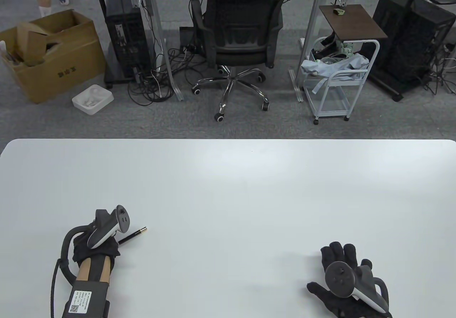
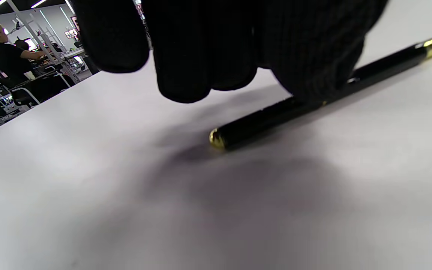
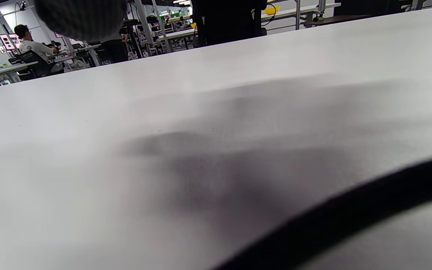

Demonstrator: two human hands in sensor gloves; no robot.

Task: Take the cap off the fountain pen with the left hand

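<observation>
A black fountain pen (image 1: 133, 235) with gold ends lies on the white table (image 1: 228, 189) at the front left, its cap on. My left hand (image 1: 101, 246) is bunched over the pen's near end. In the left wrist view one gloved fingertip (image 2: 313, 80) touches the middle of the pen (image 2: 261, 120). The other fingers (image 2: 201, 71) hang curled just above the table beside it. The pen rests on the table. My right hand (image 1: 340, 261) lies flat on the table at the front right, fingers spread, holding nothing.
A black cable (image 3: 351, 217) crosses the bottom right of the right wrist view. Beyond the table's far edge stand an office chair (image 1: 242, 40), a white cart (image 1: 335, 79) and a cardboard box (image 1: 50, 54) on the floor.
</observation>
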